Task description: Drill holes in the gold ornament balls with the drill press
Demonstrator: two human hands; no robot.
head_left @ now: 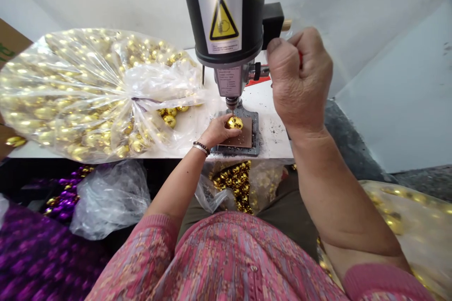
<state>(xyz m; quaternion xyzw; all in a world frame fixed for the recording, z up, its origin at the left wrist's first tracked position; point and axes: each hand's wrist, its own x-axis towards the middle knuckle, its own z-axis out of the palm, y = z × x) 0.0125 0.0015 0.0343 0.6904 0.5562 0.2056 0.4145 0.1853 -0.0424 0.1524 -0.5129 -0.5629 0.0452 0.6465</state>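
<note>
A black drill press (226, 19) stands on the white table, its thin bit pointing down at a shiny gold ball (234, 122). My left hand (221, 130) grips that ball from the left, thumb in front and fingers behind, over a brown board (246, 137) on the grey metal base (254, 124). The bit's tip meets the top of the ball; whether it is inside cannot be made out. Raised at the right of the machine, my right hand (300, 80) is wrapped round the press's lever, of which a bit of red shows between the fingers.
A big clear bag of gold balls (81, 99) covers the left of the white table (278, 146). Several loose gold balls lie by its mouth. Below the table edge sit an open bag of gold pieces (236, 181), a crumpled clear bag (113, 197) and purple items (42, 249). Another bag (416, 230) is at right.
</note>
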